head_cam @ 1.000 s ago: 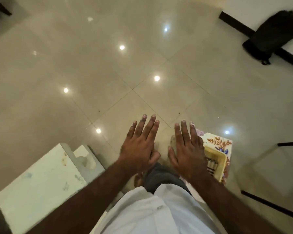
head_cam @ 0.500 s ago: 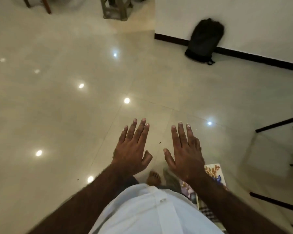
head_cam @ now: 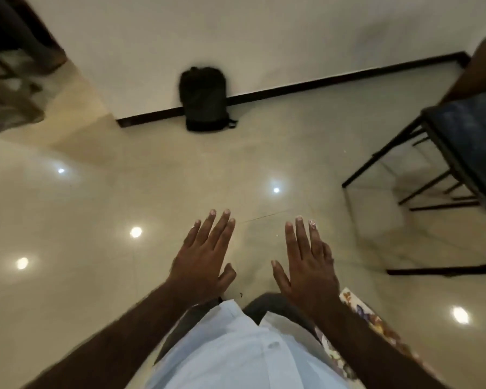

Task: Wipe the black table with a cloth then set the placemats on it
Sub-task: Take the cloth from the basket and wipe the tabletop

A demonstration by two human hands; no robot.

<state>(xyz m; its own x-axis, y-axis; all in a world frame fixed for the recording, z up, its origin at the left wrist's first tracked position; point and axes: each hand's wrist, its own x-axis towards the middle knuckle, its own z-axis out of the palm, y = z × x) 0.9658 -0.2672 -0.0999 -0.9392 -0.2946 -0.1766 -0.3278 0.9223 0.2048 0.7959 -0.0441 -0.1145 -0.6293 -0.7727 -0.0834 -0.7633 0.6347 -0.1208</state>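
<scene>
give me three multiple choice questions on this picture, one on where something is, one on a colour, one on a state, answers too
1. Where is the backpack?
A on a chair
B on the floor against the wall
C on a shelf

2. What colour is the backpack?
A black
B red
C white

3. How are the left hand and the right hand?
A both clenched in fists
B both curled round a cup
C both open with straight fingers, holding nothing

Answers:
1 B, its base sits on the tiles and its back is at the wall.
2 A, it is black all over.
3 C, the fingers are stretched out above the floor with nothing in them.
</scene>
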